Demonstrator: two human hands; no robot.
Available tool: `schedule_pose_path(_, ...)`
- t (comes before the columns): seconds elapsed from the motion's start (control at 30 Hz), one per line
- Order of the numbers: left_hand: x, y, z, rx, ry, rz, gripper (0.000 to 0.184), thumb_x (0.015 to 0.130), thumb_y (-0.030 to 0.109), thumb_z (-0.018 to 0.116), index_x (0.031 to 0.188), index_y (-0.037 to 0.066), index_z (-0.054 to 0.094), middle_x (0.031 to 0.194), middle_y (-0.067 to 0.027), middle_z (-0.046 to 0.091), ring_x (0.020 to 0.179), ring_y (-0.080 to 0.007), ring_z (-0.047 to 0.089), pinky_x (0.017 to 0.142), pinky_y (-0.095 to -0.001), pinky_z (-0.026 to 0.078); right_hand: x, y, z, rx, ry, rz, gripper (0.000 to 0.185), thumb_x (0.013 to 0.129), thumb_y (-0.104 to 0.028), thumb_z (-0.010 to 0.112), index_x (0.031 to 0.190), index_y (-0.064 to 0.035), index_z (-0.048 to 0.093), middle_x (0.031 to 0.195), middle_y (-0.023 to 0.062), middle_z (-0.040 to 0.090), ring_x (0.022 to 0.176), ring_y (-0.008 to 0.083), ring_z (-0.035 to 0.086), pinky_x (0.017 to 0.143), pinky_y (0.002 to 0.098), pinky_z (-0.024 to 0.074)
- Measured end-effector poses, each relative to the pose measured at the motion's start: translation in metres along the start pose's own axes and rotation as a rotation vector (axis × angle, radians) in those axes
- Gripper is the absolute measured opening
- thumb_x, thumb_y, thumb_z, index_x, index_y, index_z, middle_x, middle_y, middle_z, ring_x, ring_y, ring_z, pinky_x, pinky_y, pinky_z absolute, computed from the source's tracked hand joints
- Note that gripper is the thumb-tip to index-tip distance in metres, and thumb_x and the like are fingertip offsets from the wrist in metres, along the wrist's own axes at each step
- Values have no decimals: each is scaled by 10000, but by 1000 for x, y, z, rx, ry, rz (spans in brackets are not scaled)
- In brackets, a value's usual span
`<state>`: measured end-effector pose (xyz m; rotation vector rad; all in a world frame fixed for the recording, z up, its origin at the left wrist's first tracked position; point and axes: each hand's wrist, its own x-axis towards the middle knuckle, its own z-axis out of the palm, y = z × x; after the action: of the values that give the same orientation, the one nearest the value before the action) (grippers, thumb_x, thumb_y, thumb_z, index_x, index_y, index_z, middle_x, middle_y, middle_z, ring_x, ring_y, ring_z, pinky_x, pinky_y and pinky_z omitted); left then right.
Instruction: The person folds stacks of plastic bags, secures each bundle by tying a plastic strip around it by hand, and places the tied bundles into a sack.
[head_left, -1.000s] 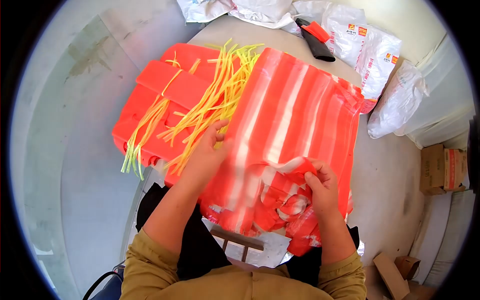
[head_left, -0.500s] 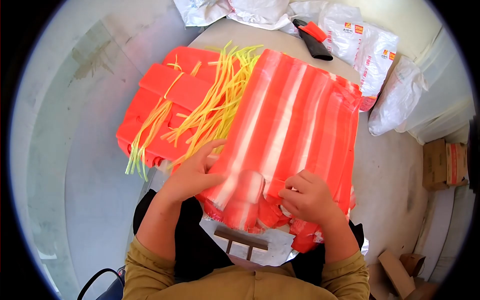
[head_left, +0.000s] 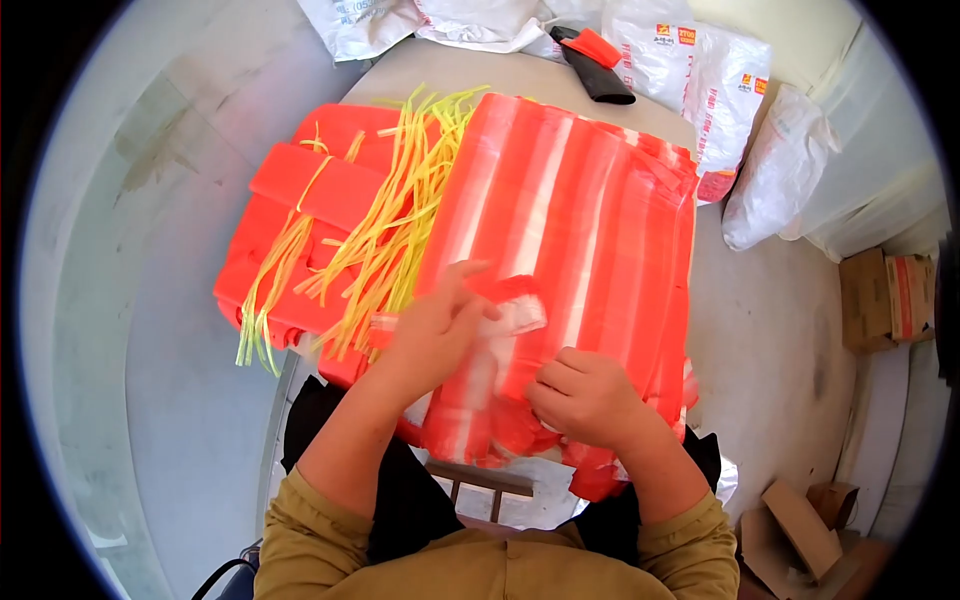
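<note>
- Red and white sheets (head_left: pixel 630 250) lie piled beside yellow strings (head_left: pixel 418 175).
- The left hand (head_left: pixel 437 325) is at a loose strip (head_left: pixel 522 316); I cannot tell if it holds it.
- The right hand (head_left: pixel 588 398) curls over the sheets; I cannot tell its grip.

Bright, diffuse light; faint, soft shadows; the film (head_left: pixel 565 220) has a slight sheen; the left hand (head_left: pixel 438 325) is blurred; wide-angle distortion bows the floor (head_left: pixel 765 330); black rounds the corners.
</note>
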<state>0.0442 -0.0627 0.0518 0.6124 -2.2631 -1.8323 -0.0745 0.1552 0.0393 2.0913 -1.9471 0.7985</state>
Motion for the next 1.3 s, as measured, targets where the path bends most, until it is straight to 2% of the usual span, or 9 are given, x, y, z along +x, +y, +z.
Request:
schedule_pose_path(0.03,0,-3,0,37,39,43,422,1042,83,620,1456,59,544,998,-78,715,788,-145,666,710,-299,520,0,-1,-1,6,9,6,180,691,-36,742,786,-108,608,749,13,489,648,194,520,540,329,464)
schedule_pose_path(0.13,-1,1,0,706,250,335,301,959,30,672,1259,34,664,1063,-120,730,876,-247,723,761,-345,560,0,-1,-2,29,18,34,176,692,-31,743,787,-105,615,745,17,494,649,201,521,553,329,470)
schedule_pose_path(0.23,6,-3,7,678,204,405,234,892,17,702,1123,32,730,1095,-129,723,953,-304,726,810,-375,581,2,0,-5,36,3,53,166,699,-29,749,800,-100,638,758,20,527,655,209,529,567,335,478)
schedule_pose_path(0.43,16,-10,28,752,99,496,231,830,25,719,1054,49,769,1138,-83,733,1016,-299,724,840,-403,597,5,0,-10,148,24,172,142,771,-27,773,885,-82,709,859,40,648,729,246,610,624,364,527)
schedule_pose_path(0.73,14,-1,22,610,-96,541,259,819,1,704,1072,26,752,1264,-188,682,1119,-377,686,918,-440,577,5,6,-8,446,118,635,135,878,-22,765,1006,-4,725,900,111,668,820,260,642,723,364,528)
schedule_pose_path(0.93,10,14,22,589,-158,552,250,825,1,733,1075,8,742,1304,-180,666,1096,-356,691,895,-421,574,6,14,-7,493,115,654,177,890,-82,782,1046,-27,718,906,129,670,824,307,663,728,410,543)
schedule_pose_path(1.13,12,-11,33,416,-85,385,210,854,-14,721,1063,-10,739,1281,-143,661,993,-254,695,793,-344,556,5,17,-26,597,170,764,181,947,-98,736,1106,-12,729,956,118,716,855,253,686,776,359,555)
schedule_pose_path(1.23,11,-7,36,330,-12,266,154,855,16,695,1007,14,716,1212,-129,670,926,-287,697,780,-381,551,-23,38,-44,557,249,947,160,999,-92,682,1118,11,711,932,40,715,788,118,644,696,305,518)
schedule_pose_path(1.3,13,-12,35,252,-30,248,117,899,-31,663,1006,-16,708,1176,-89,633,909,-190,650,770,-313,519,-35,45,-74,499,115,1078,216,1025,-112,653,1191,20,697,920,31,703,800,104,657,701,293,533)
